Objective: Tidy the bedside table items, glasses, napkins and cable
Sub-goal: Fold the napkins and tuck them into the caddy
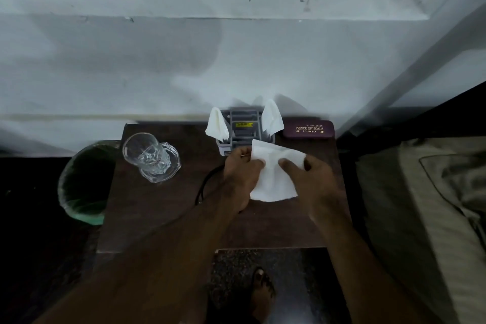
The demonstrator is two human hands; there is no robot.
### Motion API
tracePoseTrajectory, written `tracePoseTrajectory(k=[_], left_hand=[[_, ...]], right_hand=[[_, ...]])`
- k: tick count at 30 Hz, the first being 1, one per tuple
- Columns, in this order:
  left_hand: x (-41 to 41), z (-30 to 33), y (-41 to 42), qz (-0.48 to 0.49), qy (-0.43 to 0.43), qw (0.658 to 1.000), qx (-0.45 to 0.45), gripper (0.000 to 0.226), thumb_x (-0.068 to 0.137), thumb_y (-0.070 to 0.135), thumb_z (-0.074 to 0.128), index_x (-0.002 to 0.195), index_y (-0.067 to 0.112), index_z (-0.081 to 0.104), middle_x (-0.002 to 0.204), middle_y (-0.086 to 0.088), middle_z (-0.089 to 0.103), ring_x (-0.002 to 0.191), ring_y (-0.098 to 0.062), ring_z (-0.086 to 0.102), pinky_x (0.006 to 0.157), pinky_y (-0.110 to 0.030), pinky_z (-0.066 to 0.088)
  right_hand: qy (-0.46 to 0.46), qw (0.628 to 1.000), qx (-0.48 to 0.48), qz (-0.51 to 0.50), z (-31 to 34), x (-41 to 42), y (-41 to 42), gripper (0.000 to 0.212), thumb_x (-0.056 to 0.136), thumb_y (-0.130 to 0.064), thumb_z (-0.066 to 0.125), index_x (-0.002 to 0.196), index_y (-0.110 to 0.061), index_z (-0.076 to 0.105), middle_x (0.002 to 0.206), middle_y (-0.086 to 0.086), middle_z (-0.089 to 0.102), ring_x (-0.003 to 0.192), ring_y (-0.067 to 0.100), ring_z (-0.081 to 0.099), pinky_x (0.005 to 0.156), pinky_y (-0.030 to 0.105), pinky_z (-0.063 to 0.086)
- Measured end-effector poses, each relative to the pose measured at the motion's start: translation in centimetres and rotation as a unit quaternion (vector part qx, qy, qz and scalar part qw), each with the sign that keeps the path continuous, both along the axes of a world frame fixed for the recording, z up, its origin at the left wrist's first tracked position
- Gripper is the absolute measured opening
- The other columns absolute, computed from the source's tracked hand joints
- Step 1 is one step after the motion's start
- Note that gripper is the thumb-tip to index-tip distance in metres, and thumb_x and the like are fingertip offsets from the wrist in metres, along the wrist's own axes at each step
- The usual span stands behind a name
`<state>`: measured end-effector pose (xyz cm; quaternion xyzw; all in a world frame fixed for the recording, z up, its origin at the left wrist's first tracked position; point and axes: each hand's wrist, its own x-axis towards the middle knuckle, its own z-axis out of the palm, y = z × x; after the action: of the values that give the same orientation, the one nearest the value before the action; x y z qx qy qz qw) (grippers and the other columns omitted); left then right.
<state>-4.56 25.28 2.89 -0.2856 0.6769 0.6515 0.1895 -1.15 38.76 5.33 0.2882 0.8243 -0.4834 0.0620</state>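
A white napkin (273, 179) is held over the dark wooden bedside table (157, 213) by both hands. My left hand (240, 176) pinches its left edge and my right hand (313, 179) grips its right edge. Behind it stands a grey holder (243, 126) with two folded white napkins (217, 123) tucked in its sides. A maroon glasses case (308, 129) lies at the back right. Two clear glasses (151, 156) stand stacked together at the left. A black cable (203, 187) curls beside my left wrist, partly hidden.
A green-lined bin (84, 181) stands on the floor to the left of the table. A bed with a pale cover (426, 205) is on the right. A white wall rises behind. My sandalled foot (261, 294) is below the table's front edge.
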Motion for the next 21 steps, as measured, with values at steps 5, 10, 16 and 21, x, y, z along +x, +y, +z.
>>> tracePoseTrajectory(k=[5, 10, 16, 21], left_hand=[[0.3, -0.4, -1.6, -0.052, 0.065, 0.994, -0.068, 0.034, 0.080, 0.008, 0.062, 0.109, 0.026, 0.061, 0.107, 0.001, 0.070, 0.098, -0.019, 0.067, 0.087, -0.044, 0.058], [0.4, -0.4, -2.1, -0.086, 0.053, 0.995, -0.010, 0.040, 0.083, 0.000, 0.060, 0.116, 0.022, 0.059, 0.111, -0.004, 0.068, 0.098, -0.019, 0.066, 0.086, -0.044, 0.059], [0.1, -0.7, -2.4, -0.075, 0.104, 0.991, -0.040, 0.039, 0.084, 0.000, 0.061, 0.104, 0.033, 0.057, 0.104, 0.005, 0.065, 0.097, -0.015, 0.065, 0.086, -0.041, 0.059], [-0.1, -0.3, -2.9, -0.061, 0.097, 0.993, 0.009, 0.044, 0.086, -0.002, 0.062, 0.112, 0.032, 0.057, 0.108, -0.001, 0.069, 0.098, -0.015, 0.068, 0.086, -0.036, 0.059]], right_hand=[[-0.099, 0.947, -0.289, -0.100, -0.4, -0.3, 0.9, 0.022, 0.078, -0.013, 0.075, 0.100, -0.014, 0.074, 0.100, 0.008, 0.075, 0.092, 0.028, 0.070, 0.081, 0.042, 0.059], [-0.085, 0.961, -0.243, -0.104, -1.3, -0.3, 0.3, 0.031, 0.081, -0.022, 0.077, 0.111, -0.014, 0.070, 0.105, 0.006, 0.072, 0.093, 0.025, 0.069, 0.075, 0.037, 0.058], [-0.030, 0.991, -0.129, -0.024, -1.5, -0.4, -0.5, 0.030, 0.088, -0.020, 0.071, 0.118, -0.017, 0.068, 0.109, 0.000, 0.071, 0.094, 0.016, 0.067, 0.075, 0.031, 0.056], [-0.019, 0.993, -0.119, -0.003, -1.3, 0.5, -0.2, 0.033, 0.093, -0.012, 0.064, 0.126, -0.013, 0.063, 0.112, 0.001, 0.069, 0.090, 0.009, 0.065, 0.064, 0.019, 0.051]])
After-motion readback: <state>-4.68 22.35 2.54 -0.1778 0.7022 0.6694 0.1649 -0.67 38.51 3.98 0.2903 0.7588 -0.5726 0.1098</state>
